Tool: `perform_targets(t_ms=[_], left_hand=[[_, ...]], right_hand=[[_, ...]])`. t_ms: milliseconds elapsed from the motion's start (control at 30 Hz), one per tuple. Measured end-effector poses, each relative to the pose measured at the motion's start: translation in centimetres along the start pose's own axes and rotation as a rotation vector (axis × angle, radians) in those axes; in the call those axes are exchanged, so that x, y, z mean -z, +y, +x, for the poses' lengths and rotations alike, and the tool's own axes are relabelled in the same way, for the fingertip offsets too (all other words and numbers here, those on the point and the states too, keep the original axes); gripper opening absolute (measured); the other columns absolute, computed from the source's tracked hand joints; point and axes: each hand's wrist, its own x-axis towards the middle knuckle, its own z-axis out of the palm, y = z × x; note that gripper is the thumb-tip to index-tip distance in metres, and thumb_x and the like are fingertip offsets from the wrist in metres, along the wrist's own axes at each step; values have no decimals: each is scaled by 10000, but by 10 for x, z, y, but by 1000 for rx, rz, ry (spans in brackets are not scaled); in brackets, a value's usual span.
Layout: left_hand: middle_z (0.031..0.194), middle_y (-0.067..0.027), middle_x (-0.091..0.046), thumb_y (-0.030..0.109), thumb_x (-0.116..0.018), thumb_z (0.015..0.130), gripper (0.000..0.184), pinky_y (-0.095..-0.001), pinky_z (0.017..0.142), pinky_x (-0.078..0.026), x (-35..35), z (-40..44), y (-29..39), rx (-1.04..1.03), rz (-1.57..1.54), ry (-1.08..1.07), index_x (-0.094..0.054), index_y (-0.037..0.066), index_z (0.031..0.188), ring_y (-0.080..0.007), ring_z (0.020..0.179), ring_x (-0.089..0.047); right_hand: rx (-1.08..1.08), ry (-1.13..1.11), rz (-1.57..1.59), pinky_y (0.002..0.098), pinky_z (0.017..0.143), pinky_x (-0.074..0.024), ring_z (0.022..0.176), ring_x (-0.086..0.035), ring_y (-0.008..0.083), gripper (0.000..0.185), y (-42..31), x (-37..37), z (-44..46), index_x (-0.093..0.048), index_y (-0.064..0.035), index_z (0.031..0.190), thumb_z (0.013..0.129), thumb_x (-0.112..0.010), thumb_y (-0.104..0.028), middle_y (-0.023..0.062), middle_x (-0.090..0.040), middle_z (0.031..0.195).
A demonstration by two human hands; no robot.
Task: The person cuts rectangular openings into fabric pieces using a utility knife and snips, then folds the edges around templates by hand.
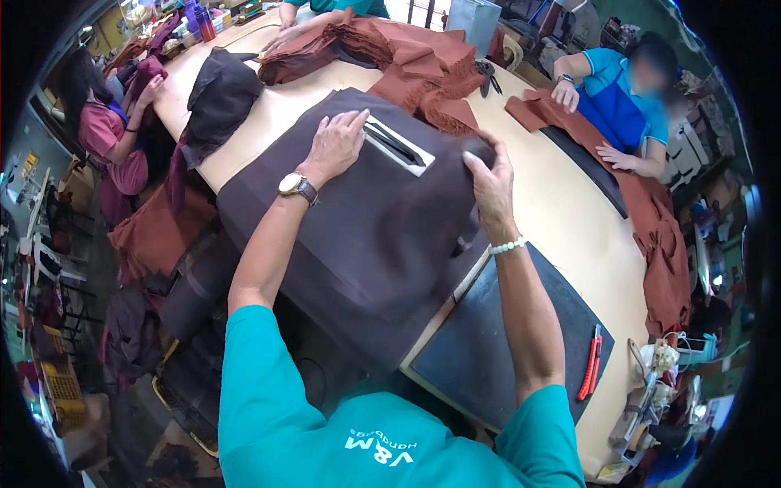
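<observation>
We lay our left hand (338, 146) palm down on a broad, dark brown fabric sheet (325, 211), its fingers extended and slightly parted, the tips at the upper left end of a pale, narrow rectangular frame (398, 145) with a dark strip showing in its long opening. That hand grasps nothing. Our right hand (492, 179) is partly closed, thumb and fingers curled around the raised right-hand part of the dark brown fabric sheet, which is blurred there

The frame lies on the fabric between our two hands, and the sheet spreads over the pale tabletop (586, 220) and hangs past its near edge. Just beside it, under our right forearm, is a black flat mat (521, 333) bearing a red utility knife (591, 363) near its right edge

Beyond the sheet we see a heap of rust-brown cloth (423, 69), with black-handled scissors (490, 79) close to its right side, and a crumpled dark cloth (224, 98) to the left. A person in blue (622, 106) at the right rests both hands on a rust-brown strip (590, 122)
</observation>
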Motion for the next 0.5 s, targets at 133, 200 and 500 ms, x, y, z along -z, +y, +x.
perform_targets(t_ms=[133, 200, 500], left_hand=[[1309, -122, -455, 178, -476, 878, 405, -522, 997, -320, -11, 7, -2, -69, 74, 98, -454, 132, 1280, -306, 1228, -410], [1309, -111, -458, 186, -472, 881, 395, -546, 988, -318, -10, 5, -5, -40, 144, -38, -461, 136, 1272, -301, 1228, -413], [1192, -88, -540, 213, -487, 880, 309, -593, 963, -326, -14, -1, -7, -48, 230, 42, -526, 113, 1171, -285, 1168, -464]], right_hand=[[-8, -119, 242, 284, 834, -450, 918, -549, 179, 452, -36, -17, -4, -464, -3, 1204, 773, -579, -71, 106, -571, 1004], [-56, -60, 58, 291, 842, -447, 922, -554, 188, 457, 10, 7, 2, -458, 1, 1204, 769, -577, -70, 125, -573, 1019], [-287, 80, -341, 307, 786, -458, 872, -579, 204, 463, 60, 28, -19, -474, -20, 1192, 749, -597, -68, 147, -598, 988]])
